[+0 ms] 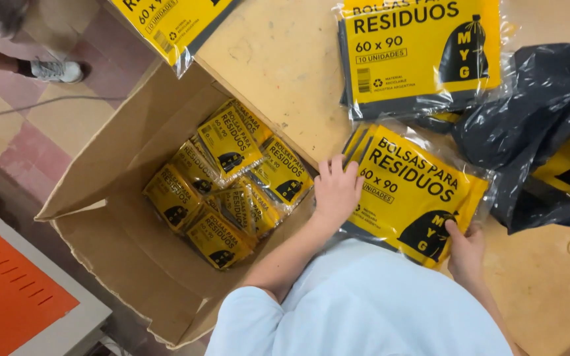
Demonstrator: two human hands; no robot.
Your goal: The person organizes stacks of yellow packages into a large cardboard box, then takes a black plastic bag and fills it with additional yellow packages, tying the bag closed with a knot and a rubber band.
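Note:
A flat yellow-and-black packet of bags [411, 191] in clear wrap lies on the tan table [285, 59], on top of a similar packet. My left hand [335, 190] rests on its left edge with fingers spread. My right hand [464, 249] pinches its lower right corner. To the left, an open cardboard box [126, 165] on the floor holds several of the same yellow packets [229, 181].
Another yellow packet [420, 53] lies at the table's far side and one more [169, 23] overhangs the box. A crumpled black plastic bag [542, 125] sits at the right. An orange panel [8, 290] is at lower left; another person's shoe [54, 69] is at top left.

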